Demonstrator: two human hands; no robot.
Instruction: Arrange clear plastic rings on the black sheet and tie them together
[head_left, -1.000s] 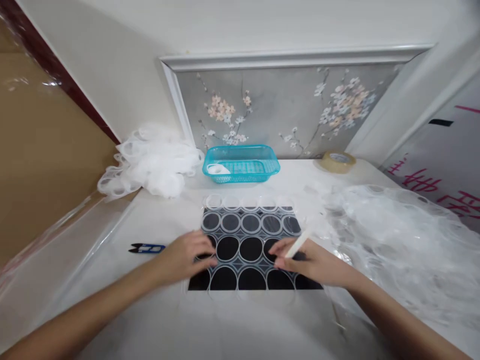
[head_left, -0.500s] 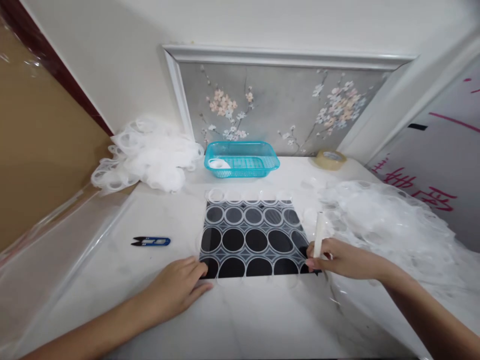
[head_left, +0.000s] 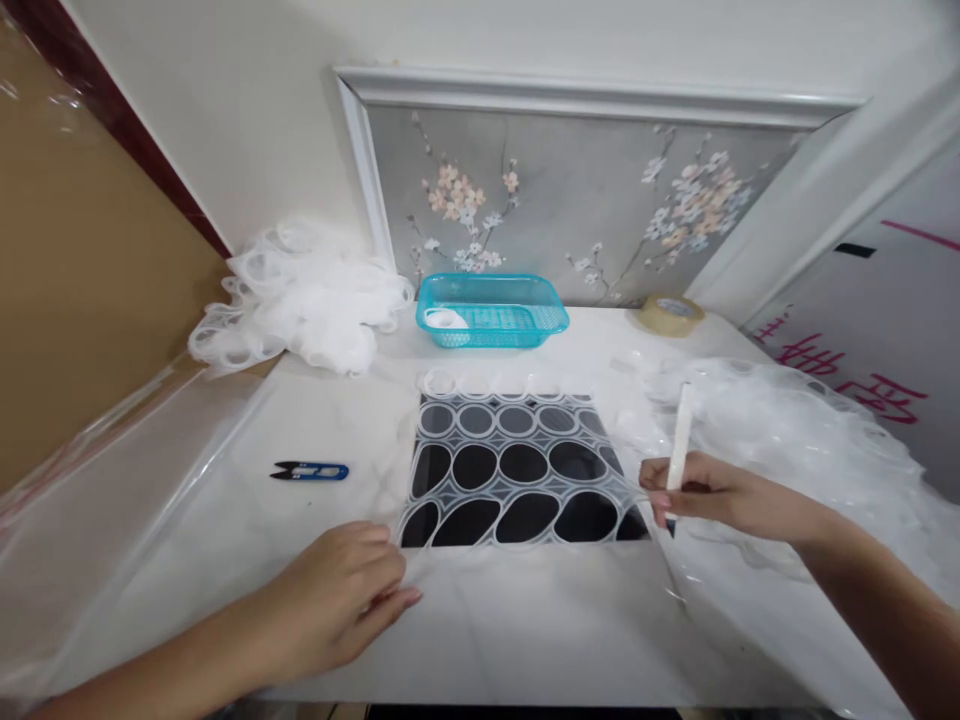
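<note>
A sheer white mesh with round ring shapes (head_left: 517,480) lies over a black mat (head_left: 525,465) on the white table. My left hand (head_left: 341,595) pinches the mesh's near left corner and lifts it a little off the mat. My right hand (head_left: 709,495) holds the mesh's near right edge and also grips a thin white stick-shaped tool (head_left: 679,445) that points up and away. The mesh's near edge is raised and bowed between my hands.
Blue thread snips (head_left: 311,470) lie left of the mat. A teal basket (head_left: 491,310) with a white piece inside stands at the back, a tape roll (head_left: 670,313) to its right. Heaps of white mesh sit at back left (head_left: 300,310) and right (head_left: 795,430).
Both hands moved from the middle of the mat toward me to the mesh's near corners, and the near edge has lifted off the mat.
</note>
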